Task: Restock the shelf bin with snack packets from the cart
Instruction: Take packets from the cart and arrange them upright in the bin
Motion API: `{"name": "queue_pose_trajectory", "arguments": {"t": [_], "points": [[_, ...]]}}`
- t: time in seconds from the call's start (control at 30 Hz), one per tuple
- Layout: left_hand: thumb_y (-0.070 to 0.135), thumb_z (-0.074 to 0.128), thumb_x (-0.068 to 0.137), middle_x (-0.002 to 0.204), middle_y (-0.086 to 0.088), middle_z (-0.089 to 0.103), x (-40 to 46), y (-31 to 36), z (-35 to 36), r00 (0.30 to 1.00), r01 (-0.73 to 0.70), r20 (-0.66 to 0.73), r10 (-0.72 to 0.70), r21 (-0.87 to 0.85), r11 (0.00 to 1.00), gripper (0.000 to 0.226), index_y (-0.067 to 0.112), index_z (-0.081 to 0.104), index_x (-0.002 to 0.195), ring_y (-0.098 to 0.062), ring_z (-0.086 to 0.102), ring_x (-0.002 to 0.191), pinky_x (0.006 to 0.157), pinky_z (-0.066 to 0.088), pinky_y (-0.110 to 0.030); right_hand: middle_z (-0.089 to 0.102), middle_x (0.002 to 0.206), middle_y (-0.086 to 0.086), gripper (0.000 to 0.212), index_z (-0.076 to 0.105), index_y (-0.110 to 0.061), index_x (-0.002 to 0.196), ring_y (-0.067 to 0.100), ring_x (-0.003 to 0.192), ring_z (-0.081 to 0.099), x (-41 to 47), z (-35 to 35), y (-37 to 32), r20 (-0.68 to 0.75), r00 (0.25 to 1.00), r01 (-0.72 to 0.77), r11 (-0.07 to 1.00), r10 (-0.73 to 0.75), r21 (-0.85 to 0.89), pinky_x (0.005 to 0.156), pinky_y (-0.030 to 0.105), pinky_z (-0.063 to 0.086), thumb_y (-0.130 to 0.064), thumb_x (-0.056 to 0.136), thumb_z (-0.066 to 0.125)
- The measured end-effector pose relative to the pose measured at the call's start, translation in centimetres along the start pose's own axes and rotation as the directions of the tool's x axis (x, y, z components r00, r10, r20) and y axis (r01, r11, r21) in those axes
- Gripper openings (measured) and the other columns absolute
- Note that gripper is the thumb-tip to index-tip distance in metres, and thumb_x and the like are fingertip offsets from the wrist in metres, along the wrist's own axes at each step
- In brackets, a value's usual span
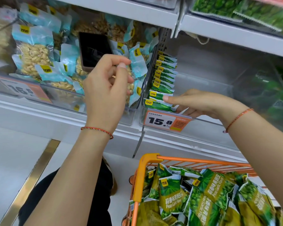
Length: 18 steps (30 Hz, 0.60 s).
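Packets [203, 198] of green garlic peas lay heaped in the orange cart [143, 173] nearest the camera, at the lower right. Above the cart, both forearms reached up toward the shelf, each wrist wearing a thin red string bracelet [96, 130]. The left hand [104, 88] hovered in front of the peanut bin with its fingers loosely curled and thumb raised, gripping nothing. The right hand [198, 103] reached into the clear shelf bin [203, 123], thumb pressed against the front of a standing row of green packets [163, 79], the other fingers tucked low behind the bin's front wall. That row stood packed against the bin's left wall. An orange price tag [166, 120] reading 15.8 was clipped to the bin's front edge. Farther back on the left, a dark phone [95, 49] rested on the blue-topped bags of peanuts [34, 56].
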State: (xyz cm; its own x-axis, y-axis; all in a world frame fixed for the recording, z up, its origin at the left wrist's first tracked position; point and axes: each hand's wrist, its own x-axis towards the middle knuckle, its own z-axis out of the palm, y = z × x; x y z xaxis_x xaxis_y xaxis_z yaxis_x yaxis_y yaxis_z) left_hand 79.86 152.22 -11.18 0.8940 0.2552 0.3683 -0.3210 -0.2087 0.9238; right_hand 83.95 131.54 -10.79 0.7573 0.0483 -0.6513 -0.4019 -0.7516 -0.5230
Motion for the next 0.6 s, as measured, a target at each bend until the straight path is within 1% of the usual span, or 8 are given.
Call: {"name": "queue_pose_trajectory", "arguments": {"t": [0.07,0.13,0.27,0.3,0.37,0.47,0.53,0.6], "points": [[0.010,0.046,0.097,0.066,0.007,0.061,0.0,0.0,0.0,1.000,0.007,-0.001,-0.007,0.010,1.000,0.016,0.017,0.061,0.095,-0.003,0.055,0.051,0.052,0.040,-0.011,0.065,0.113,0.011,0.067,0.055,-0.006,0.124,0.015,0.088,0.067,0.3,0.2,-0.2,-0.013,1.000,-0.001,0.998,0.002,0.064,0.068,0.023,0.054,-0.052,0.077,0.067],[0.010,0.046,0.097,0.066,0.008,0.061,0.1,-0.1,0.0,1.000,0.013,-0.002,-0.013,0.017,1.000,0.016,0.017,0.061,0.095,-0.003,0.055,0.051,0.052,0.040,-0.010,0.068,0.110,0.013,0.053,0.059,-0.003,0.118,0.014,0.087,0.067,0.4,0.6,-0.5,-0.056,0.998,0.031,0.983,-0.022,0.181,0.067,0.018,0.055,-0.034,0.077,0.075],[0.013,0.046,0.096,0.066,0.008,0.062,0.2,-0.2,-0.1,1.000,0.018,0.000,-0.018,0.034,0.999,0.016,0.018,0.061,0.095,-0.004,0.056,0.051,0.052,0.040,-0.012,0.064,0.098,0.013,0.042,0.058,-0.008,0.111,0.015,0.069,0.063,0.3,1.4,-0.9,-0.147,0.989,0.076,0.937,-0.027,0.342,0.059,0.014,0.055,-0.007,0.074,0.079],[0.014,0.046,0.096,0.066,0.009,0.062,0.2,-0.3,0.0,1.000,0.018,0.002,-0.018,0.041,0.999,0.016,0.018,0.061,0.095,-0.004,0.056,0.051,0.052,0.041,-0.013,0.063,0.095,0.012,0.041,0.056,-0.010,0.109,0.016,0.068,0.062,0.4,1.6,-1.0,-0.169,0.985,0.074,0.951,-0.024,0.300,0.058,0.018,0.054,-0.007,0.075,0.079],[0.015,0.046,0.096,0.065,0.009,0.062,0.2,-0.4,0.1,1.000,0.016,0.008,-0.016,0.054,0.998,0.016,0.020,0.061,0.095,-0.004,0.056,0.050,0.053,0.041,-0.015,0.061,0.100,0.009,0.038,0.055,-0.014,0.105,0.022,0.080,0.060,0.8,2.1,-1.1,-0.231,0.972,0.050,0.998,-0.043,0.025,0.067,0.027,0.050,-0.017,0.076,0.079],[0.017,0.046,0.095,0.064,0.010,0.062,0.2,-0.6,0.2,1.000,0.015,0.014,-0.016,0.075,0.997,0.016,0.022,0.061,0.094,-0.004,0.057,0.051,0.055,0.042,-0.018,0.059,0.101,0.003,0.039,0.059,-0.017,0.105,0.023,0.091,0.056,0.8,2.2,-1.2,-0.257,0.956,0.057,0.950,-0.141,-0.308,0.074,0.028,0.044,-0.038,0.077,0.076],[0.017,0.046,0.095,0.063,0.011,0.062,0.2,-0.7,0.1,1.000,0.017,0.016,-0.018,0.086,0.996,0.016,0.022,0.061,0.094,-0.003,0.057,0.051,0.056,0.043,-0.019,0.064,0.094,0.001,0.038,0.060,-0.020,0.092,0.021,0.084,0.058,0.3,1.6,-1.4,-0.286,0.931,0.112,0.923,-0.227,-0.369,0.075,0.033,0.051,-0.045,0.070,0.079],[0.017,0.047,0.095,0.064,0.011,0.062,0.3,-0.7,0.0,1.000,0.023,0.018,-0.024,0.090,0.996,0.016,0.022,0.061,0.094,-0.003,0.057,0.051,0.055,0.043,-0.018,0.067,0.083,0.001,0.033,0.062,-0.020,0.082,0.015,0.072,0.060,-0.2,1.0,-1.8,-0.286,0.906,0.208,0.917,-0.311,-0.340,0.068,0.029,0.053,-0.041,0.067,0.083]]}}
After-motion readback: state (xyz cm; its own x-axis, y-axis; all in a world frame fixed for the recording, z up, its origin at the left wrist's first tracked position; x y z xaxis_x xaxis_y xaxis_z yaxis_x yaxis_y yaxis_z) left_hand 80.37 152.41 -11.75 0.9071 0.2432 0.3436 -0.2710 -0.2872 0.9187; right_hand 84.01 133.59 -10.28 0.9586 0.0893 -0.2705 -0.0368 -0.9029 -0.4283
